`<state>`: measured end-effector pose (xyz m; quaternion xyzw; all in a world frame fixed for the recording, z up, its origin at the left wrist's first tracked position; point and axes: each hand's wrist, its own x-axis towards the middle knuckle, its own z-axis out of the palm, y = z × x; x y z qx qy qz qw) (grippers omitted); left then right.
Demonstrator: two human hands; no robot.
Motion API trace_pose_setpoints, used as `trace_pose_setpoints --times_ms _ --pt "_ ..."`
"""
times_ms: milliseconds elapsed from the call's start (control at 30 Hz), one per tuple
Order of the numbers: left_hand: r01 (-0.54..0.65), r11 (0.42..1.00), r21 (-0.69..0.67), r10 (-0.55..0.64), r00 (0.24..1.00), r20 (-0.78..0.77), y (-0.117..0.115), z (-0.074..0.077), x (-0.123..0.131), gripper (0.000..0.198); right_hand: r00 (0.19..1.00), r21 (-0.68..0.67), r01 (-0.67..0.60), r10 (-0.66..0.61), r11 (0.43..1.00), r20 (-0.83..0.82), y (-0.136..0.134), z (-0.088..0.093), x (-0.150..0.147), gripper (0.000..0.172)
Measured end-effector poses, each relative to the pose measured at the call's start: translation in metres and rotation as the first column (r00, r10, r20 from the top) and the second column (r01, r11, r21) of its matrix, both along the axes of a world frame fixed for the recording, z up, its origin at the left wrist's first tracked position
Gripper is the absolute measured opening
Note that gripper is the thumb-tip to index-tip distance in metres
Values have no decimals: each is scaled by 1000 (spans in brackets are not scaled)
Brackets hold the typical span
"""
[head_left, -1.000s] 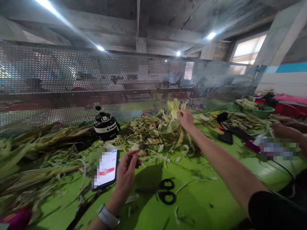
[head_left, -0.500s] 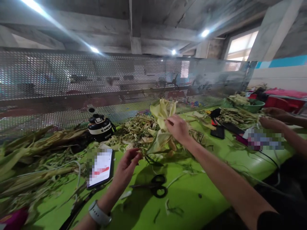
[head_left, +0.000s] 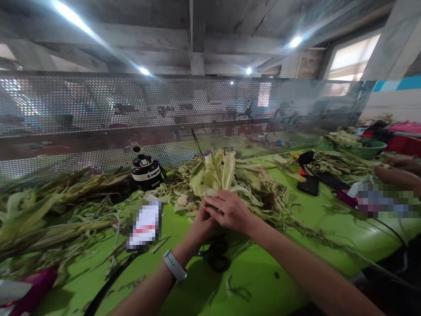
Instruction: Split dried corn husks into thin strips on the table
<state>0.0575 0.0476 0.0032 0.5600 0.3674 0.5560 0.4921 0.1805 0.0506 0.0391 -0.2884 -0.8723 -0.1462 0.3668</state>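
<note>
Here, both bare hands are meeting over the middle of the green desk (head_left: pixel 256 281), low in front of a pale husk bunch (head_left: pixel 215 173). The bunch is standing roughly upright, its broad leaves fanning above the fingers, its lower end disappearing between the hands. Left hand (head_left: pixel 202 224): grip pressing together around that lower end, fingertips mostly hiding behind the other hand. Right hand (head_left: pixel 230 210): fingers bending and lying over the left ones, just at the base of the leaves; cannot tell what its grip is pinching, the contact being covered. A pale watch (head_left: pixel 175 266) is circling the left wrist. Black-handled scissors (head_left: pixel 219 262) are lying on the desk just below the hands, partly in shadow. A lit phone (head_left: pixel 144 226), its display blurring into blocks, is resting to the left; a black bottle (head_left: pixel 146 175) with a white band is standing behind it. Dry husk scraps (head_left: pixel 269 191) are spreading behind and to the right of the bunch, while longer husks (head_left: pixel 36 204) are heaping along the far left. Over at the right edge, a co-worker's hand (head_left: pixel 396 177) is reaching in near a green basin (head_left: pixel 368 150). A perforated metal screen (head_left: pixel 164 103) is running along the back.
</note>
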Motion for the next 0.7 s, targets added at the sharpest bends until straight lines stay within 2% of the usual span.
trace_pose_setpoints --times_ms 100,167,233,300,400,533,600,700 --pt "6 999 -40 -1 994 110 2 -5 -5 35 993 14 -121 121 993 -8 -9 -2 5 29" --pt "-8 999 -44 14 989 150 4 -6 -8 40 988 55 -121 125 991 -90 -14 -2 8 26" --pt "-31 998 -58 40 986 162 6 -6 -11 44 974 42 -73 81 996 -213 -15 -2 11 21" --pt "-72 993 -92 86 984 154 9 -8 -12 42 956 -29 -15 6 999 -294 -11 -3 15 15" --pt "-98 986 -137 118 982 150 11 -11 -13 38 949 -140 84 -122 987 -292 -2 -6 19 15" --pt "-69 983 -172 103 976 194 11 -13 -13 37 918 -181 202 -250 963 -309 3 -9 21 16" --pt "-98 977 -190 135 972 194 10 -13 -13 35 903 -194 212 -268 958 -336 4 -10 22 18" --pt "-114 969 -219 147 979 139 7 -12 -14 29 925 -248 154 -228 956 -304 5 -13 20 19"
